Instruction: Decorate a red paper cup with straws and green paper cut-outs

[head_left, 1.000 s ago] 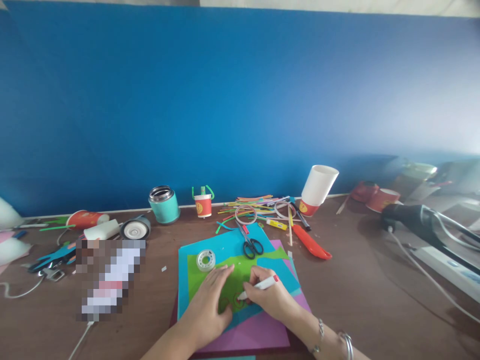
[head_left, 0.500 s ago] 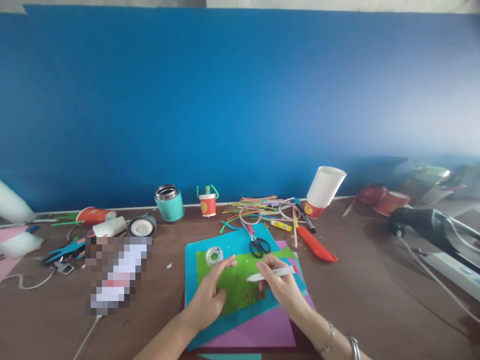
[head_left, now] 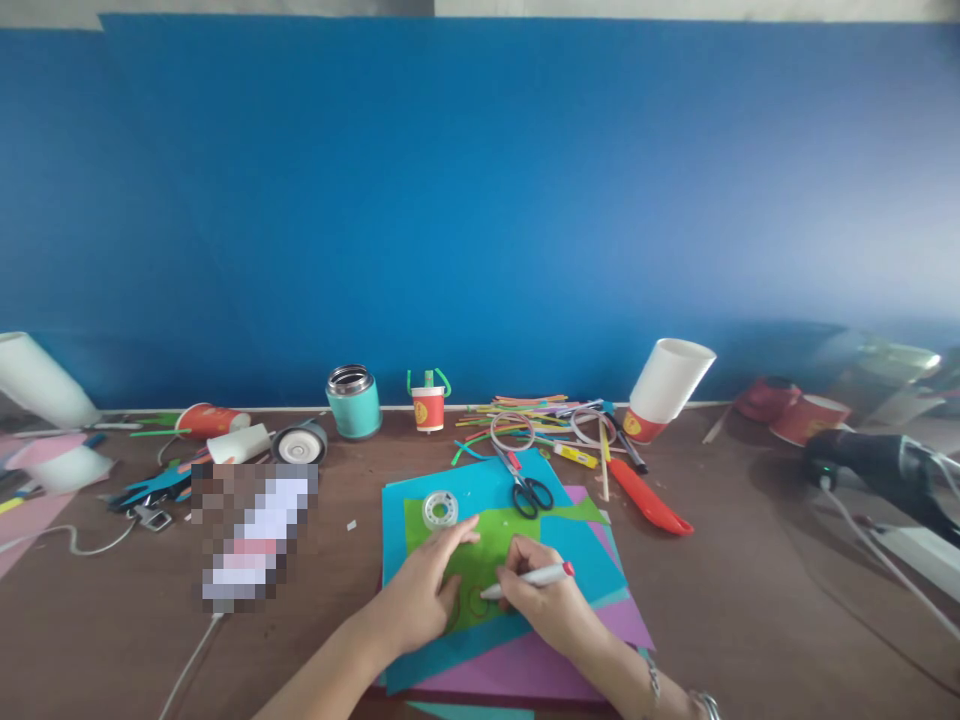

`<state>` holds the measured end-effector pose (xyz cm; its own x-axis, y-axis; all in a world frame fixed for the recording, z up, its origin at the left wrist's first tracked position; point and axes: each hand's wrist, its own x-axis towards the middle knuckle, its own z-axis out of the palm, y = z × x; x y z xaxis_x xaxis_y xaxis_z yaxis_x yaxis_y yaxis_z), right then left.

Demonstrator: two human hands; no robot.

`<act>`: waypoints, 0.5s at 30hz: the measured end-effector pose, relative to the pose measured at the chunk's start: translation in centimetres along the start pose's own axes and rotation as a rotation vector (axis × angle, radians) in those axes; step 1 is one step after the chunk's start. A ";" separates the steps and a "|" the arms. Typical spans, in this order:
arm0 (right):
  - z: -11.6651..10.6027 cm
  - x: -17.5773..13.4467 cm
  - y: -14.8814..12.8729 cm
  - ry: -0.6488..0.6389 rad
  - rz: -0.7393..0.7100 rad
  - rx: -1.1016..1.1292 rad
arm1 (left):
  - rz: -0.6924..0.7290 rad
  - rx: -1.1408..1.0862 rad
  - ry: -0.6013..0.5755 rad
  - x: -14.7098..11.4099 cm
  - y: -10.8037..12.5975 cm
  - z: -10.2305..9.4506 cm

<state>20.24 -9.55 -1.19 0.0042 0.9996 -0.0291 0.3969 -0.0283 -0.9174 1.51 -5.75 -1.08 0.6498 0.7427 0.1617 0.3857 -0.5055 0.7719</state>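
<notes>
White marker (head_left: 546, 574) at a circle on green paper (head_left: 491, 549).
The right hand's (head_left: 541, 597) grip is closed around the marker above the paper's right part, the tip at the drawn circle — the left hand's (head_left: 420, 592) grip is open, fingers spread over the paper's left side, holding nothing. A tape roll (head_left: 428, 512) sits at the paper's far left corner; scissors (head_left: 526, 500) lie just beyond its far edge — blue paper (head_left: 589, 560) spreads beneath it on the counter (head_left: 720, 620).
</notes>
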 end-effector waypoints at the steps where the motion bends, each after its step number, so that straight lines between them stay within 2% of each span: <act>1: 0.0 -0.1 -0.1 0.005 -0.010 -0.026 | -0.001 -0.003 0.003 0.0 -0.1 0.0; 15: 0.2 -0.3 -0.8 0.022 -0.033 -0.143 | -0.014 -0.049 -0.001 0.0 -0.4 0.1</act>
<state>19.74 -9.87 -0.49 0.0081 0.9999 0.0103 0.5238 0.0045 -0.8518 1.42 -5.55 -1.48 0.6450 0.7493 0.1503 0.3624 -0.4730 0.8030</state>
